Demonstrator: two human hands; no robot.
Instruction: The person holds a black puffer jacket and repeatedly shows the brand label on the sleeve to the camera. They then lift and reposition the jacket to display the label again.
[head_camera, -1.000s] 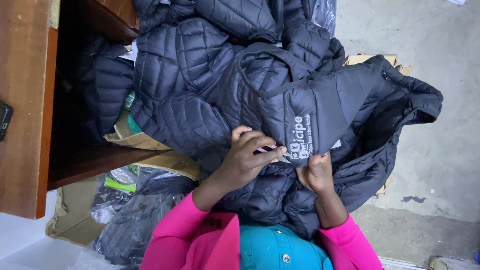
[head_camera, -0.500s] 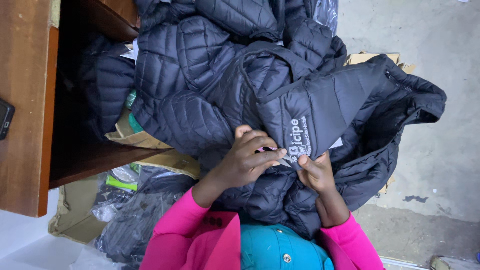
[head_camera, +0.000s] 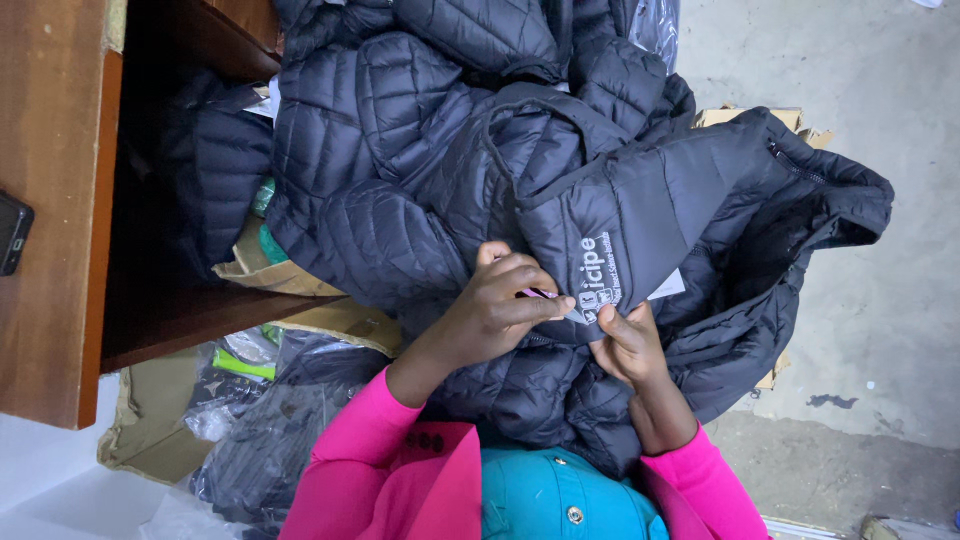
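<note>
Hands are meeting at the near edge of the grey panel (head_camera: 640, 225) of the dark quilted jacket (head_camera: 420, 170) that you are holding over your lap. Your left hand (head_camera: 500, 305) is curling over from the left, thumb and forefinger pressed together on a thin pinkish thing (too small to tell what) right at the white printed logo (head_camera: 598, 280). Your right hand (head_camera: 628, 345) is pinching the panel's edge from below, just beside the left fingertips. The panel is lying directly ahead of both hands, its long axis running away from you toward the upper right, and the left hand is covering more of it. The jacket is looking puffy, navy-black and stitched in narrow channels, with more like it heaped beyond against the wooden worktop (head_camera: 50, 200).
</note>
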